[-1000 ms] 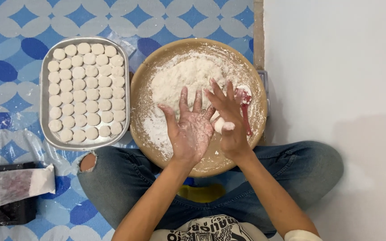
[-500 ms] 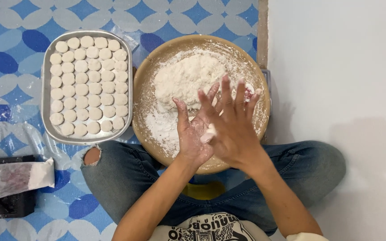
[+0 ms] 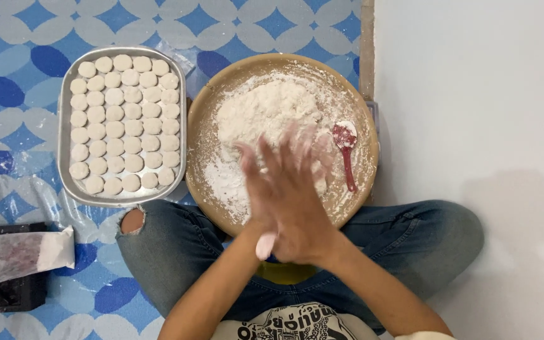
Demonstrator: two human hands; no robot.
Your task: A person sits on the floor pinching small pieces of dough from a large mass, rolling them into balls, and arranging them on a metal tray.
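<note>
Dough piece (image 3: pixel 264 244): a pale lump pressed between the two palms, its end showing at the heel of the hands, above the near rim of the bowl.
Right hand (image 3: pixel 300 201): flat on top, fingers straight and spread, floury.
Left hand (image 3: pixel 260 189): flat underneath, mostly covered, fingers extended.
Round bowl (image 3: pixel 204 126): tan, holding a heap of white flour (image 3: pixel 266 110) and a red spoon (image 3: pixel 346 148).
Metal tray (image 3: pixel 64 113): left of the bowl, filled with rows of round white dough discs (image 3: pixel 121 123).
Floor mat (image 3: pixel 20 38): blue and white pattern.
</note>
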